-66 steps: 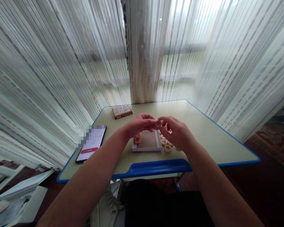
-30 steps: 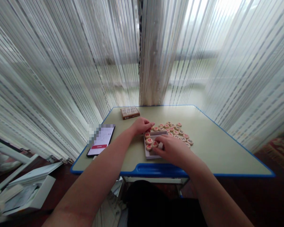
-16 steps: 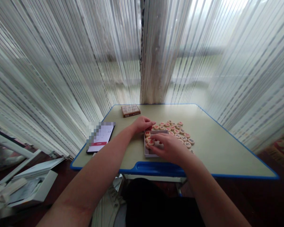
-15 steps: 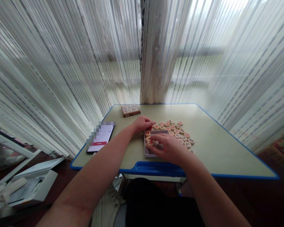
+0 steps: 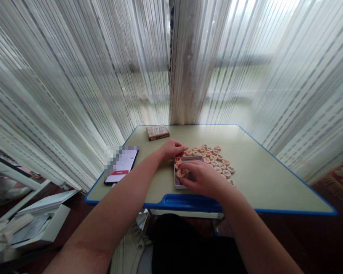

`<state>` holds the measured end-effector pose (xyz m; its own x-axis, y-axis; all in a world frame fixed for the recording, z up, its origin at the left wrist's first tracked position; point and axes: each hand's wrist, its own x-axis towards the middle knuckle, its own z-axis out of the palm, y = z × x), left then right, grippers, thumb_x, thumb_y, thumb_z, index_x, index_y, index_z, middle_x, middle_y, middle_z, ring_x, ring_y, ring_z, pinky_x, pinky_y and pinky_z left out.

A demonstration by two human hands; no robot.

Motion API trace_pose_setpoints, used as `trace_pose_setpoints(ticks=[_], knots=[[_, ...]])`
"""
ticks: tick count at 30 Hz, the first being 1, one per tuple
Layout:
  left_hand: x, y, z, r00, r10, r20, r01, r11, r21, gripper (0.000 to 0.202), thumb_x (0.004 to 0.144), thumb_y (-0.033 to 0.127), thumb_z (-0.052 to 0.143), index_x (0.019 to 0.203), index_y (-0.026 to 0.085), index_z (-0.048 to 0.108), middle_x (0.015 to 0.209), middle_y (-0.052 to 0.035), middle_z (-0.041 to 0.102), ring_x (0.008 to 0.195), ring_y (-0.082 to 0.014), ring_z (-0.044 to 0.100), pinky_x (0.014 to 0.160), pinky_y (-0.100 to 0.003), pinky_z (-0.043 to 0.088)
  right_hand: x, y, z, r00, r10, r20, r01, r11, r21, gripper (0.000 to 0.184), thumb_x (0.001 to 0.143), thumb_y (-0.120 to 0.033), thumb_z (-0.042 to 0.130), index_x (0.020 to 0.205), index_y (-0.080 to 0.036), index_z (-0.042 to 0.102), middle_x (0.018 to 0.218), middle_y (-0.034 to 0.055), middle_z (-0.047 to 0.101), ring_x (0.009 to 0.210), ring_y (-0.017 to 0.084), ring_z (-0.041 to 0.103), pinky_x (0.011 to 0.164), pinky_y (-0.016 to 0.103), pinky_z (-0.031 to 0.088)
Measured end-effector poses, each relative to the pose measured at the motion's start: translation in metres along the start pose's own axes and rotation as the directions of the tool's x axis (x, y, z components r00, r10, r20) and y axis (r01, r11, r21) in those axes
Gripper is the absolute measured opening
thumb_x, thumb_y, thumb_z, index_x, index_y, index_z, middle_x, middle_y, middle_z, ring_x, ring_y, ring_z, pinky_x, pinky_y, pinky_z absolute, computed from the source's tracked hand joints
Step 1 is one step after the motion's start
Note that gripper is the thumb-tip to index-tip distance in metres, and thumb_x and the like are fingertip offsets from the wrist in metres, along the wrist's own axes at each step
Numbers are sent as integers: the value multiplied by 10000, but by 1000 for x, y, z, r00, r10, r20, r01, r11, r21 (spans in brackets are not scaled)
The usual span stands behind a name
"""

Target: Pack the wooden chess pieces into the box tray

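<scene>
Hands at a shallow box [image 5: 176, 182] of wooden discs [image 5: 180, 173]
Left hand [image 5: 173, 148] rests curled at the box's far corner, grip unclear; right hand [image 5: 202, 178] lies flat over the box on the desk [image 5: 260, 171], fingers nearly straight, tips touching the red-marked discs inside.

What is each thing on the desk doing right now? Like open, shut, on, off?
Phone: lying flat, screen lit.
Tray: open, lidless, a few pieces inside.
Loose pieces: flat on the desk, marks up.
Brown box: lying flat, looks shut.
Left hand: curled at the tray's far corner, grip hidden.
Right hand: fingers spread over the tray, gripping nothing visible.
Curtains: drawn.
</scene>
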<state>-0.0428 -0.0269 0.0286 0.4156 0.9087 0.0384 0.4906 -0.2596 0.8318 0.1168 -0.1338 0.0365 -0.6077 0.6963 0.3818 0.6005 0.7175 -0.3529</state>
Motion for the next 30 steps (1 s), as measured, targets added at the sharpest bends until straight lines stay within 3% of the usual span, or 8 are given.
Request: trace_pose_setpoints(ticks=[5, 21, 27, 30], knots=[[-1, 1, 0, 1000, -1, 2, 1, 1000, 6, 399, 704, 477, 562, 570, 103, 601, 500, -5, 547, 443, -70, 419, 461, -213, 330, 1, 1, 0, 999, -37, -39, 39, 998, 43, 219, 793, -211, 540, 988, -160, 626, 1039, 96, 663, 994, 209, 591, 888, 332, 439], [1, 1, 1, 1000, -3, 7, 3, 1000, 8, 414, 674, 504, 595, 578, 101, 603, 508, -5, 551, 447, -66, 414, 445, -205, 323, 0, 0, 4, 1000, -4, 14, 4, 1000, -4, 268, 775, -233, 548, 1025, -166, 617, 1043, 94, 660, 961, 218, 602, 862, 337, 456], [3, -2, 0, 999, 24, 22, -24, 999, 35, 438, 688, 525, 573, 584, 102, 612, 502, -4, 543, 449, -66, 409, 447, -202, 325, 1, 1, 3, 997, -42, -63, 44, 999, 26, 217, 770, -208, 562, 973, -165, 629, 1043, 104, 653, 1024, 219, 573, 905, 356, 437], [2, -1, -1, 999, 22, 24, -23, 999, 46, 432, 687, 523, 572, 586, 104, 610, 504, 0, 540, 449, -64, 400, 447, -202, 322, 2, 2, 4, 997, 1, -83, -3, 1000, -19, 190, 780, -251, 573, 937, -161, 632, 1026, 117, 643, 996, 230, 578, 884, 371, 446]])
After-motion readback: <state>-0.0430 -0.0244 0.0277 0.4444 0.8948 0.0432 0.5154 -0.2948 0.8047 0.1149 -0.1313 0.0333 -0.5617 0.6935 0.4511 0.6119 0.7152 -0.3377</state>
